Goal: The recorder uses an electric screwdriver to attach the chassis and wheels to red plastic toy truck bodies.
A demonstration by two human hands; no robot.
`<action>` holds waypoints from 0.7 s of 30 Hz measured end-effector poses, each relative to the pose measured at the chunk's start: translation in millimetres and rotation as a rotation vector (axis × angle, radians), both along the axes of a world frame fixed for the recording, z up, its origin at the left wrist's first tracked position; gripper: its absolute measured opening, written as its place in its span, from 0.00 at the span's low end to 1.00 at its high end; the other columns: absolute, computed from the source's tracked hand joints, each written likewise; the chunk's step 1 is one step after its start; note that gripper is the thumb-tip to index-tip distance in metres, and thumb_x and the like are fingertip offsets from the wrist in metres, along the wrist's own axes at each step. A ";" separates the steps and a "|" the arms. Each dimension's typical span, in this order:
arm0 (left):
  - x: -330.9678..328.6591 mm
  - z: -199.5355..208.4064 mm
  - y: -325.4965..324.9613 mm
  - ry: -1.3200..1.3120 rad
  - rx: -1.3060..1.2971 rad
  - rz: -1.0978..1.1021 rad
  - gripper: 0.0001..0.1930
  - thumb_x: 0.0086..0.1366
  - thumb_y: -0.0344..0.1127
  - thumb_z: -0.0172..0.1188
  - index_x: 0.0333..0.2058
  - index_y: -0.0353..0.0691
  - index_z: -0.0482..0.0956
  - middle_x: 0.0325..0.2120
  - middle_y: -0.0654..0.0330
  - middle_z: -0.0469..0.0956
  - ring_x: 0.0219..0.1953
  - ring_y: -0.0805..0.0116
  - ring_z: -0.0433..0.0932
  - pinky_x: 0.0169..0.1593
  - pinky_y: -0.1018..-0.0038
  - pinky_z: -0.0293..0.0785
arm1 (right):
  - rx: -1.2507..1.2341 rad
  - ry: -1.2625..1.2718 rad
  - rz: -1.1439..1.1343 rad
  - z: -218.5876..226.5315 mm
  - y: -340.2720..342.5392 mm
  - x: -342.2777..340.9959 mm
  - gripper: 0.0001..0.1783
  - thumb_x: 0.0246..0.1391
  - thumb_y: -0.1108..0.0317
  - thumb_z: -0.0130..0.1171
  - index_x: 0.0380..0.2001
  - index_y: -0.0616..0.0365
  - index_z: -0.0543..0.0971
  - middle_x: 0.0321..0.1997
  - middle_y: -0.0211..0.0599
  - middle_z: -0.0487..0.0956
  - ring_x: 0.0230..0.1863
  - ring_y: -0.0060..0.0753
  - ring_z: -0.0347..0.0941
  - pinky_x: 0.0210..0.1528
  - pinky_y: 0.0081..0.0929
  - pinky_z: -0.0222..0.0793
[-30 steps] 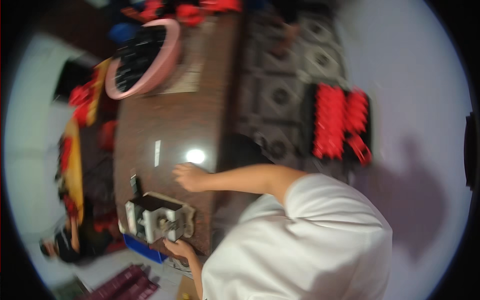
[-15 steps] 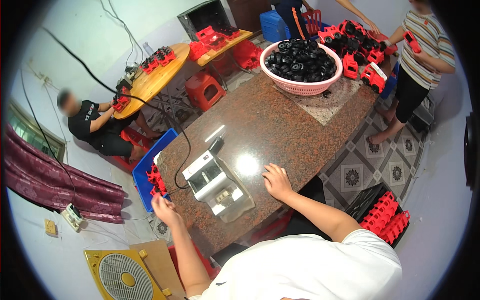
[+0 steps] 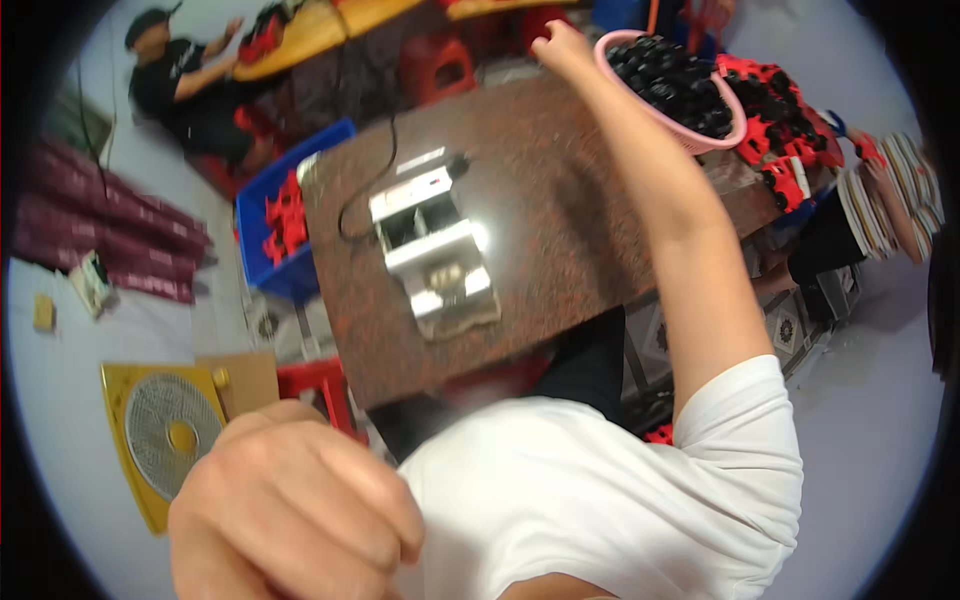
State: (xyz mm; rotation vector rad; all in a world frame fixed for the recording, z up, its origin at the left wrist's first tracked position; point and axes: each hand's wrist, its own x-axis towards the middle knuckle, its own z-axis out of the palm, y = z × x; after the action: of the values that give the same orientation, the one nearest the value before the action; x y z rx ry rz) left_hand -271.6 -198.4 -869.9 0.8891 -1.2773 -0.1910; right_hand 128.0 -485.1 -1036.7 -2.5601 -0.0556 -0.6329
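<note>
Close to the camera at the lower left, my left hand (image 3: 300, 500) is curled with its fingers bent inward. Whatever it may hold is hidden. My right arm stretches far across the stone-topped table, and my right hand (image 3: 565, 50) is just left of the pink basket (image 3: 690, 140). Its fingers are small and blurred, so their grip is unclear. Black wheel-like parts (image 3: 665, 85) fill the basket. In the middle of the table sits a white and silver machine (image 3: 430, 240) with a black cable, apart from both hands.
A blue bin (image 3: 265, 200) with red parts (image 3: 287, 225) stands at the table's left. Red and black toy vehicles (image 3: 785, 110) are heaped beyond the basket, near a person in stripes (image 3: 890, 200). Another person (image 3: 175, 85) sits far left. A yellow fan (image 3: 165, 430) stands lower left.
My right hand has moved from the table's near edge out to beside the basket. My left hand has come back from near the blue bin and up close to the camera. The view has shifted.
</note>
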 end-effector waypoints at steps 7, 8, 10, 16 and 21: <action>-29.5 -29.5 21.8 0.173 0.169 0.164 0.07 0.63 0.29 0.53 0.39 0.46 0.74 0.14 0.60 0.70 0.09 0.74 0.63 0.18 0.78 0.65 | -0.246 0.369 -0.061 -204.8 20.1 -131.9 0.27 0.49 0.54 0.53 0.54 0.49 0.71 0.60 0.44 0.65 0.63 0.47 0.57 0.58 0.44 0.59; -4.5 -41.6 18.6 0.109 0.179 -0.056 0.07 0.63 0.28 0.53 0.39 0.47 0.74 0.14 0.61 0.69 0.08 0.74 0.62 0.17 0.79 0.64 | -0.253 0.265 -0.055 -222.0 -0.8 -152.5 0.26 0.51 0.55 0.52 0.54 0.51 0.70 0.60 0.44 0.64 0.63 0.47 0.56 0.59 0.44 0.57; 0.8 -41.8 17.7 0.070 0.205 -0.218 0.08 0.63 0.27 0.52 0.38 0.47 0.75 0.13 0.61 0.69 0.08 0.75 0.62 0.16 0.79 0.64 | -0.237 0.174 0.016 -238.6 6.1 -178.7 0.25 0.53 0.57 0.51 0.53 0.52 0.70 0.61 0.45 0.63 0.64 0.47 0.54 0.60 0.44 0.56; -9.9 -45.6 29.1 0.085 0.226 -0.168 0.13 0.58 0.24 0.53 0.39 0.50 0.76 0.13 0.63 0.68 0.09 0.77 0.63 0.17 0.81 0.64 | -0.181 0.120 0.002 -242.4 16.8 -227.7 0.21 0.56 0.60 0.50 0.52 0.55 0.72 0.62 0.45 0.62 0.64 0.46 0.55 0.62 0.41 0.52; -12.9 -54.2 33.8 0.179 0.199 -0.248 0.14 0.57 0.25 0.55 0.41 0.51 0.76 0.14 0.63 0.69 0.10 0.76 0.64 0.17 0.81 0.65 | -0.187 0.150 -0.026 -239.8 14.9 -226.2 0.20 0.55 0.61 0.50 0.50 0.54 0.73 0.62 0.45 0.63 0.63 0.45 0.55 0.63 0.42 0.51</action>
State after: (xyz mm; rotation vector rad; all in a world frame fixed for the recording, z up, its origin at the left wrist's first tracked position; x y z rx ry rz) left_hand -284.6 -164.7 -924.1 0.8590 -1.2119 -0.5903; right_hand -98.1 -470.2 -1276.5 -2.7849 -0.0316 -0.4621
